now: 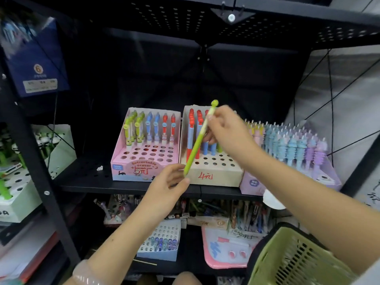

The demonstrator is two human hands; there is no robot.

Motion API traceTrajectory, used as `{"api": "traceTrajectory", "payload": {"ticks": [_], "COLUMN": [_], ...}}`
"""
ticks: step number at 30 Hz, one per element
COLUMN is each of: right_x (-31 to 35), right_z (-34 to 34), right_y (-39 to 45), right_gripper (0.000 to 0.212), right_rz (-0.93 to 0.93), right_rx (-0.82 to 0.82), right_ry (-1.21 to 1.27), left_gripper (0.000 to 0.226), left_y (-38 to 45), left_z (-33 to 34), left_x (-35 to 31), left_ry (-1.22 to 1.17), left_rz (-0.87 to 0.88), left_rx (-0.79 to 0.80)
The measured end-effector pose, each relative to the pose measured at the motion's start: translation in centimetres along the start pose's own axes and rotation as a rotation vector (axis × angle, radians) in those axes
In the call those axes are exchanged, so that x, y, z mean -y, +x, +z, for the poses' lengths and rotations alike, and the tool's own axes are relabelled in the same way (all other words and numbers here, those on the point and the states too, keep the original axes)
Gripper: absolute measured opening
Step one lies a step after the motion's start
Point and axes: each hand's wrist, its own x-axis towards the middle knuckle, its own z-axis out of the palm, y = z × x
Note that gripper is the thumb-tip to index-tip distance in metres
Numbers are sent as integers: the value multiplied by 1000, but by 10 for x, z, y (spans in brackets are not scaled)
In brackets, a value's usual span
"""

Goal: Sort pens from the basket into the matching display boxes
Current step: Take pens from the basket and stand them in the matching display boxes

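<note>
Now the right hand [224,130] pinches the upper part of a slim lime-green pen with a round knob on top [198,138], fingers curled round its pale upper barrel. That pen slants down to the left, its knob up above the knuckles, its lower tip close to the left hand [166,187]. Whether the left thumb and forefinger actually touch the tip is hard to tell; those fingers are loosely curled just beneath it. The pen hangs in the air in front of the plain beige cardboard display box with round holes and a red handwritten price [213,171], which stands on the black metal shelf [86,182] and holds red-and-blue pens at its back rows. Just left of it sits the pink cardboard display box of green, blue and red pens [144,159]; to the right, touching, the lilac display box of pastel spiral-shaped pens [292,153]. Down at the lower right, beneath the right forearm, is the olive-green slotted plastic basket [294,258].
</note>
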Motion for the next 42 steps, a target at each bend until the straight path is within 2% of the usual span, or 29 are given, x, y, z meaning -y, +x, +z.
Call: {"api": "traceTrajectory", "payload": {"ticks": [3,5,9,12,22,27,31,36,39,42], "right_x": [-11,-23,-49,-60,-65,-82,-84,-73,-69,-90], "right_z": [-33,-50,-59,-58,-48,-37,-43,-63,-78,-94], "right_y": [14,21,29,33,49,45,39,-4,-51,-110], "right_gripper": [16,13,16,19,23,20,19,22,18,14], "right_rz": [-86,-90,-14,39,-14,76,102,36,26,100], "right_rx": [-273,-351,-291,-239,-210,-56,-63,-74,63,253], "right_ry": [-117,-213,-440,-458,-657,-796,-631,-443,-328,-262], "left_gripper": [27,26,26,27,27,26,25,22,22,24], "left_y": [2,4,4,3,-2,-6,-9,-11,-20,-32], "left_z": [8,14,21,22,22,20,23,50,81,114], "left_x": [0,-1,0,1,-2,-2,1,9,19,32], "left_ry": [91,119,166,159,170,168,172,125,95,59], "left_rz": [12,20,43,39,25,10,-12,-17,-26,-16], "left_rx": [44,77,111,109,117,125,152,210,281,345]}}
